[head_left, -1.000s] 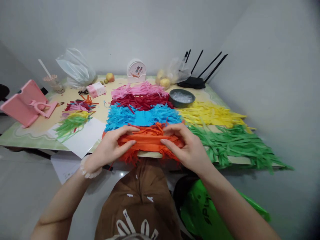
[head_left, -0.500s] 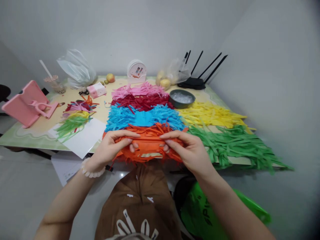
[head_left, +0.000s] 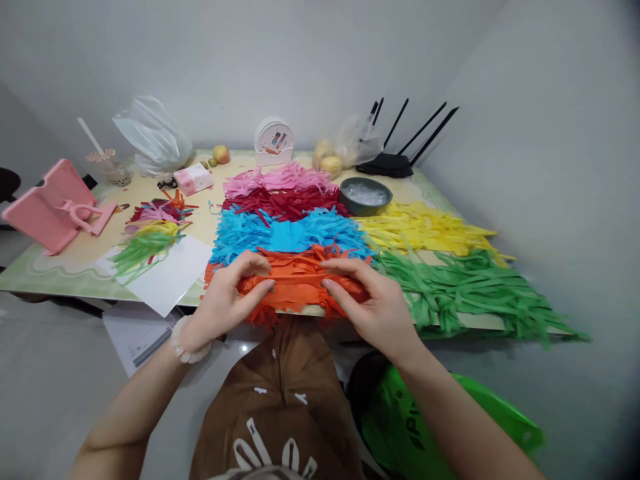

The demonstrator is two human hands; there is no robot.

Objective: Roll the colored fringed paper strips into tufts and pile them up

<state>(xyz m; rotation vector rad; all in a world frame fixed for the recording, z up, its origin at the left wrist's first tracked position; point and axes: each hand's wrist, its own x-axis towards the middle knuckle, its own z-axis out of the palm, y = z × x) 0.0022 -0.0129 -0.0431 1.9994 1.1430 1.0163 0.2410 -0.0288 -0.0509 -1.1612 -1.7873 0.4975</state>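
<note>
At the table's front edge lies orange fringed paper (head_left: 295, 293), its uncut middle strip folded or rolled between my hands. My left hand (head_left: 227, 290), with a pale bead bracelet at the wrist, curls thumb and index finger round the strip's left part. Around its right part my right hand (head_left: 377, 303) does likewise. The lower fingers of both hands are hidden. Just behind lies blue fringed paper (head_left: 287, 235), then dark red fringed paper (head_left: 287, 203) and pink fringed paper (head_left: 283, 179). Green fringed paper (head_left: 475, 290) and yellow fringed paper (head_left: 425, 230) spread to the right.
A grey bowl (head_left: 365, 196) stands beside the red paper. Behind it are a bag of fruit (head_left: 333, 157) and a black router (head_left: 385, 165). On the left are a pink tablet stand (head_left: 53, 207), a small multicoloured tassel pile (head_left: 150, 243) and a white sheet (head_left: 163, 283).
My fingers have shifted on the orange paper's strip, and my left index finger has bent inward. The strip now looks more rolled, with less flat paper showing.
</note>
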